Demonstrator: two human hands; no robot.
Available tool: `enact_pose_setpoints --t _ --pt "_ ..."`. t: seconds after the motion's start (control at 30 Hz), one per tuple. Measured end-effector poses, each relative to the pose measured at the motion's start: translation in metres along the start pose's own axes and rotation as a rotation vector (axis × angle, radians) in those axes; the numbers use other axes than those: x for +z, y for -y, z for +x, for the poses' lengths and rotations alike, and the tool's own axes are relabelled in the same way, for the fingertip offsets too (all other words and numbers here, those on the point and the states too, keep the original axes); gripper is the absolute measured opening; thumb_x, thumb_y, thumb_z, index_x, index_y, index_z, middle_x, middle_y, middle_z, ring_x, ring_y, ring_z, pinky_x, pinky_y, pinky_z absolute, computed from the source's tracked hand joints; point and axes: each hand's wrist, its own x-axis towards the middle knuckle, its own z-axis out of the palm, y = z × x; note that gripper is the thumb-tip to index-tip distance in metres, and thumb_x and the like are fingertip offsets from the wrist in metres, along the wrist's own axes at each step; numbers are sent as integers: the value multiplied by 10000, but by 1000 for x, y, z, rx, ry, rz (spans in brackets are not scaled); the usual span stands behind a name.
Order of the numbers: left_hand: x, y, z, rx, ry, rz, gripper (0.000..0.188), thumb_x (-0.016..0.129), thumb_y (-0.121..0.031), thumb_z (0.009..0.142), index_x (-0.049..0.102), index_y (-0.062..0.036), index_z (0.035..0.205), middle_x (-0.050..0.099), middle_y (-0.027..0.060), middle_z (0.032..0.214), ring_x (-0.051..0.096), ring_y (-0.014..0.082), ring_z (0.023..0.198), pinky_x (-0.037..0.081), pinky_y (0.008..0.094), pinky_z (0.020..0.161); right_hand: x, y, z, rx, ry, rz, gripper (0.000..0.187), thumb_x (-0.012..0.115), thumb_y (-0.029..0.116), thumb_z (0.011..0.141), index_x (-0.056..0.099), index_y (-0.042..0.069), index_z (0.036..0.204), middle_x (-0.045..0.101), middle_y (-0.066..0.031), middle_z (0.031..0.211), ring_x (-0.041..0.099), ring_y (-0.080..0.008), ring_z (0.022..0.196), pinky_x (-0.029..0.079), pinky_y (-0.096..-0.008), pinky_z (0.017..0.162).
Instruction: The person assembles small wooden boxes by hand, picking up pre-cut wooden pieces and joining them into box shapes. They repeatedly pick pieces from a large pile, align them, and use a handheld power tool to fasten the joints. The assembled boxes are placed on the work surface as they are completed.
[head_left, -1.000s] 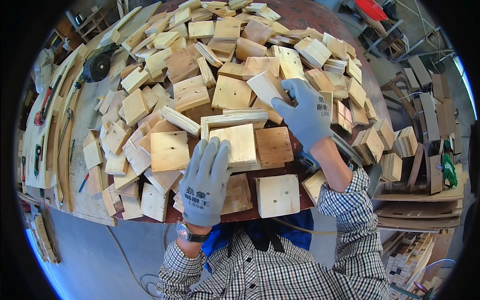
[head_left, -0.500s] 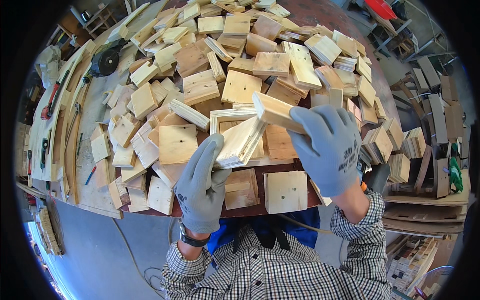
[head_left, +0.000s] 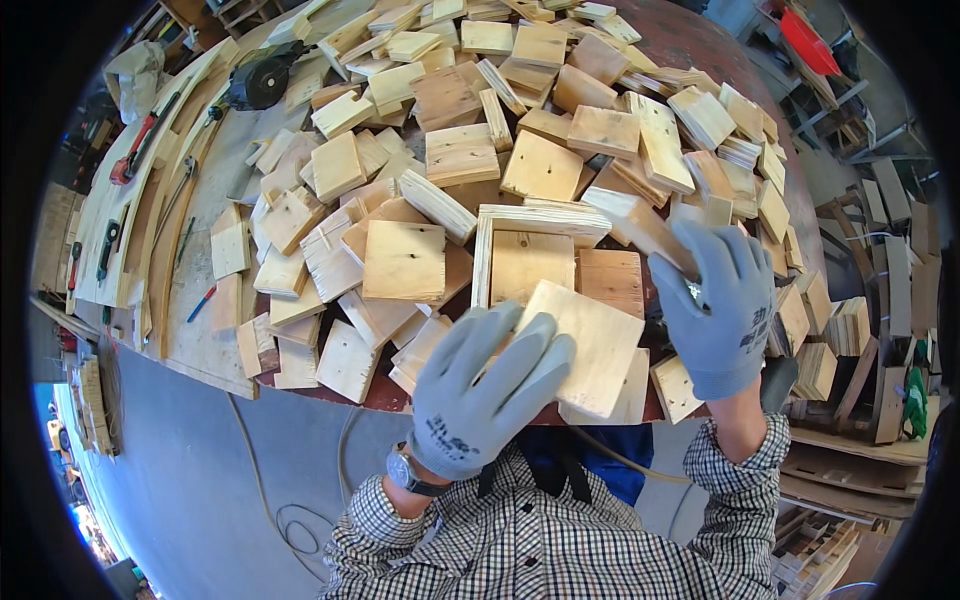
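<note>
Covering square board (head_left: pixel 590 345), left hand (head_left: pixel 480 395) grips; right hand (head_left: pixel 715 305) holds block (head_left: pixel 640 225), fingertips hidden.

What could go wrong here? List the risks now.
1. The left hand holds a square plywood panel tilted at the table's near edge; it could slip off toward the floor.
2. The right hand grips a wooden block over the loose heap; setting it down carelessly may topple neighbouring pieces.
3. An open-topped wooden frame sits between the hands and could be knocked.
</note>
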Motion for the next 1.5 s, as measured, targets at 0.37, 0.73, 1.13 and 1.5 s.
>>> enact_pose_setpoints --t 0.37,0.73,1.13,1.5 --pt "-23 144 6 -410 -253 233 439 686 -74 986 687 -94 1424 654 146 1477 638 348 1333 514 431 1118 54 -51 25 395 157 119 421 696 360 1003 693 53 1291 736 -188 1197 723 -386 1072 578 -475 898" --pt "-33 157 -18 -225 89 326 693 682 48 827 670 -251 1452 573 110 1560 418 397 1514 360 538 1247 100 -73 26 369 249 130 438 687 337 1008 692 65 1351 720 -216 1264 698 -391 1154 552 -456 989" --pt "-37 148 -15 40 11 92 403 797 -307 871 753 -155 1241 737 49 1338 629 315 1345 426 532 1194 97 -69 16 386 217 78 436 729 332 986 678 104 1354 707 -192 1227 704 -371 1086 568 -465 933" --pt "-35 138 -6 -39 -118 49 415 784 -305 917 751 -93 1271 762 114 1275 706 332 1200 509 485 1116 11 144 -11 -335 775 64 879 769 666 798 605 27 1380 642 -157 1210 597 -250 990 468 -403 767"
